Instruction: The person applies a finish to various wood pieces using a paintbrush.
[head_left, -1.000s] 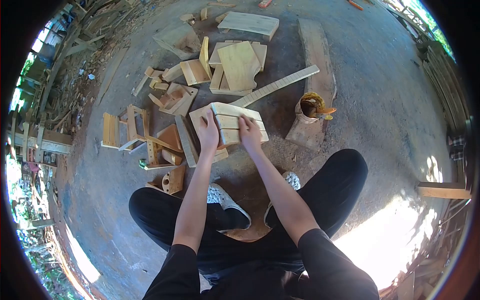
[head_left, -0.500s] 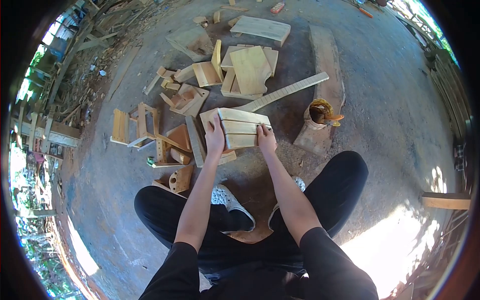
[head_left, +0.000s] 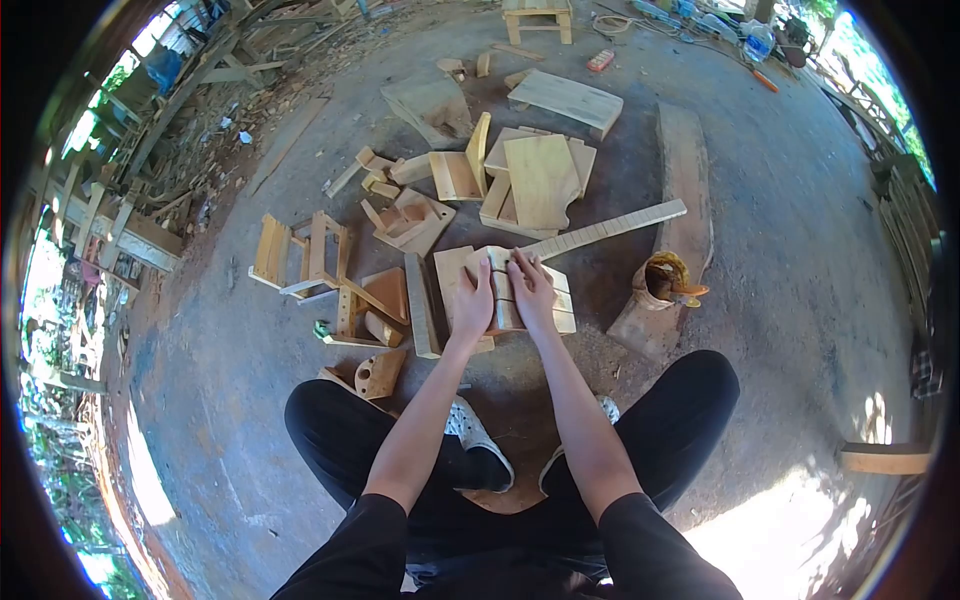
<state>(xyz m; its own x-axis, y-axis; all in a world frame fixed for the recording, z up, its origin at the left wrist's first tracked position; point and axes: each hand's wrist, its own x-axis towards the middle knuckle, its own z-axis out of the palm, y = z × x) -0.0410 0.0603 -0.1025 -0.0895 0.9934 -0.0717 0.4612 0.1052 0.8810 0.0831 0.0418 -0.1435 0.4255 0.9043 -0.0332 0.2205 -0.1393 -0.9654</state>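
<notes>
A small slatted wooden piece (head_left: 507, 314) with dark gaps between its slats is between my hands, in front of my feet. My left hand (head_left: 472, 303) presses against its left side, fingers together and thumb up. On the right part of it lies my right hand (head_left: 533, 292), fingers curled along the slats. My palms and fingers cover much of the piece. A pale board (head_left: 455, 262) shows behind my left hand, and a long thin wooden strip (head_left: 610, 228) with marks across it runs out behind my right hand.
Wooden parts lie around: a small frame (head_left: 322, 250), a plank (head_left: 421, 310), stacked boards (head_left: 540, 180) and a drilled block (head_left: 379, 374). Right of my hands, a glue-stained pot (head_left: 655, 282) with a brush stands on a long board (head_left: 682, 170). A low stool (head_left: 538, 18) stands far off.
My hands have moved closer together over the slatted piece, which has turned between them. The right hand shifted from its right edge onto its slats. The view has tilted up a little.
</notes>
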